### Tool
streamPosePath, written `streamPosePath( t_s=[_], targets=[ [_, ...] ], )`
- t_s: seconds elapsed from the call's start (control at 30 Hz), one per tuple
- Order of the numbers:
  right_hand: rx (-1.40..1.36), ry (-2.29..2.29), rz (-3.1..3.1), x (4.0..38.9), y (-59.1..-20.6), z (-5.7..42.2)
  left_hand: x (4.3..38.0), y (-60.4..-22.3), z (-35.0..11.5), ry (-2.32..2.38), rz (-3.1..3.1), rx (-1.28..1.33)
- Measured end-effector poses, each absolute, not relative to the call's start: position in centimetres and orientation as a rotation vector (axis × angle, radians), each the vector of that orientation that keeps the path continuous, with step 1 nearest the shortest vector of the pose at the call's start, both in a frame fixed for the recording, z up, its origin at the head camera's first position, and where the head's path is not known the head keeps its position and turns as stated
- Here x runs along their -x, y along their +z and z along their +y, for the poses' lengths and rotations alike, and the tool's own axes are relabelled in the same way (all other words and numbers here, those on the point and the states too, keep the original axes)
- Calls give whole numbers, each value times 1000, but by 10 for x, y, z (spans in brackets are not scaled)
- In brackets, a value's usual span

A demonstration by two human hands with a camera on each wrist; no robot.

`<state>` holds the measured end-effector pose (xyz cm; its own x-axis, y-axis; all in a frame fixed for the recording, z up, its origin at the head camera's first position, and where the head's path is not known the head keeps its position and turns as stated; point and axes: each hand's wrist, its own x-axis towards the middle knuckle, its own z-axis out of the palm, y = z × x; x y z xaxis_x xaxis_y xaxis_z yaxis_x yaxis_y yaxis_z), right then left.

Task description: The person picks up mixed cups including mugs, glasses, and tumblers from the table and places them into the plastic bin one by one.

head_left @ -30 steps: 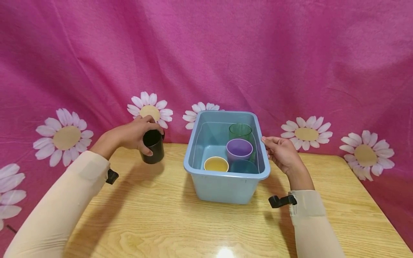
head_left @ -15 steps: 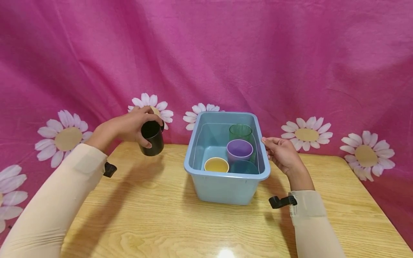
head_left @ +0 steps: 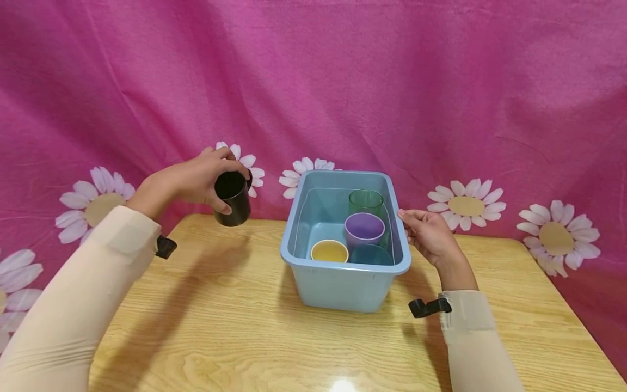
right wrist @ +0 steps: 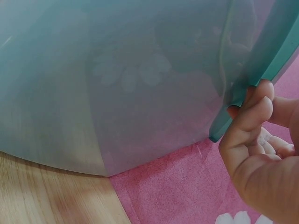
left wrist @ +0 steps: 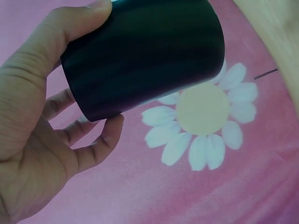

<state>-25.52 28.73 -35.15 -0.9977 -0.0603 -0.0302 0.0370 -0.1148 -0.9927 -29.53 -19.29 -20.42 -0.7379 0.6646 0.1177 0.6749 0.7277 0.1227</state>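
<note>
My left hand (head_left: 206, 177) holds a black mug (head_left: 234, 207) by its upper part, thumb on the near side and fingers around the rim. The mug is tilted a little and hangs above the table, left of the blue plastic tub (head_left: 343, 286). In the left wrist view the mug (left wrist: 145, 56) is gripped near its rim, its side facing the camera. My right hand (head_left: 431, 237) pinches the tub's right rim between thumb and fingers. The right wrist view shows those fingers (right wrist: 252, 116) curled at the rim. Inside the tub stand a yellow cup (head_left: 330, 251) and a purple cup (head_left: 364, 227).
A green clear glass (head_left: 366, 200) stands at the tub's back right, and a dark teal cup (head_left: 370, 255) at its front right. The wooden table (head_left: 235, 326) bears the tub. Behind it hangs a pink cloth (head_left: 313, 81) with white daisies.
My left hand has raised the black mug from close over the table to higher up. The right hand keeps its pinch on the tub's rim, and the tub stays put.
</note>
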Motion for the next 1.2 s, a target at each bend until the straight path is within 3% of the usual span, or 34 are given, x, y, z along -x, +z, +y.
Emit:
streamPosePath(
  t_s=[1.2],
  targets=[
    [65,-2284,2071,259,-349,287,294,-170,-149,-228,-2777,1181]
  ],
)
